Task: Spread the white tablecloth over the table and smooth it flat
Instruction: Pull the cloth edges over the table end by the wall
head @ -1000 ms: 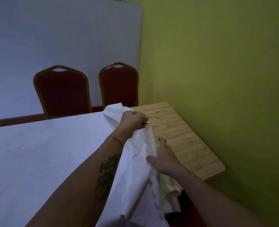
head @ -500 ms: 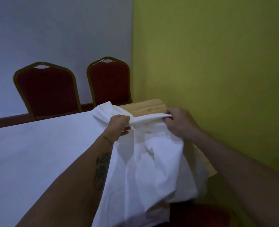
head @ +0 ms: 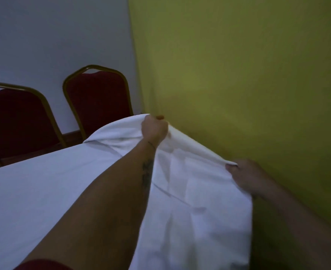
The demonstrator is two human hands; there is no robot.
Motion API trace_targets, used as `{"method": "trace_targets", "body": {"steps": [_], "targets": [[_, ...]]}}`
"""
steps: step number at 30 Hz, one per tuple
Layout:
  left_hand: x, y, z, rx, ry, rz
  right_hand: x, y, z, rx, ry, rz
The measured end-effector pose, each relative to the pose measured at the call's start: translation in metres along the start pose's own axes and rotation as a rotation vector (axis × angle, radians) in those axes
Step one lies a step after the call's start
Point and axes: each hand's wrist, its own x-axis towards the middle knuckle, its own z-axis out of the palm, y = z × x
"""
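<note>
The white tablecloth [head: 44, 188] lies over the table from the left edge of view to the right end by the yellow wall. My left hand [head: 154, 129] grips the cloth's edge at the far right corner, raised above the table. My right hand [head: 246, 177] pinches the same edge nearer to me, and the cloth is stretched taut between the two hands. Below the hands the cloth hangs in folds over the table's end. The wooden tabletop is hidden under the cloth.
Two red chairs with gold frames stand behind the table, one chair [head: 100, 100] near the corner and the other chair [head: 14, 121] at the left. A yellow wall [head: 238, 75] runs close along the table's right end. A grey wall [head: 53, 36] is behind.
Both hands have carried the cloth's edge to the right, over the bare wooden end of the table. My hands have moved apart and the bunched cloth is now stretched out between them.
</note>
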Motion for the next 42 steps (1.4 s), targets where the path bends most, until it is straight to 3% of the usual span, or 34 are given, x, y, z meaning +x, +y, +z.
{"method": "trace_targets", "body": {"steps": [5,10,12,16,19,21,24,27,29,32,34,36,39,42], "targets": [[0.023,0.042,0.085,0.024,-0.197,0.168,0.012,0.056,-0.007,0.118,-0.034,0.181],[0.017,0.005,0.119,0.115,-0.664,0.2,0.016,0.102,0.017,0.043,-0.099,0.384],[0.01,-0.022,0.12,0.087,-0.654,0.165,0.014,0.119,0.037,-0.006,-0.152,0.458],[0.018,-0.072,0.085,0.203,-0.344,0.15,0.009,0.135,0.07,0.192,-0.252,0.507],[0.03,-0.11,0.057,0.487,-0.384,0.174,0.007,0.136,0.07,0.419,-0.391,0.522],[0.033,-0.127,0.046,0.615,-0.414,0.211,0.005,0.135,0.069,0.317,-0.346,0.45],[0.025,-0.142,0.056,0.663,-0.51,0.27,-0.004,0.135,0.069,0.031,-0.097,0.347],[0.016,-0.143,0.065,0.708,-0.602,0.298,-0.009,0.117,0.064,-0.193,-0.086,0.337],[0.011,-0.144,0.061,0.735,-0.533,0.336,-0.005,0.095,0.058,-0.314,-0.082,0.298],[0.003,-0.156,0.045,0.686,-0.228,0.399,0.005,0.059,0.056,-0.408,-0.019,0.146],[0.006,-0.165,0.03,0.636,-0.064,0.329,0.017,0.032,0.057,-0.394,0.044,0.019],[0.018,-0.174,0.012,0.659,-0.052,0.157,0.032,0.002,0.06,-0.372,0.124,-0.132],[0.038,-0.182,-0.005,0.749,-0.232,-0.076,0.066,-0.042,0.066,-0.36,0.213,-0.318],[0.057,-0.187,-0.013,0.811,-0.312,-0.093,0.126,-0.091,0.073,-0.35,0.179,-0.334]]}}
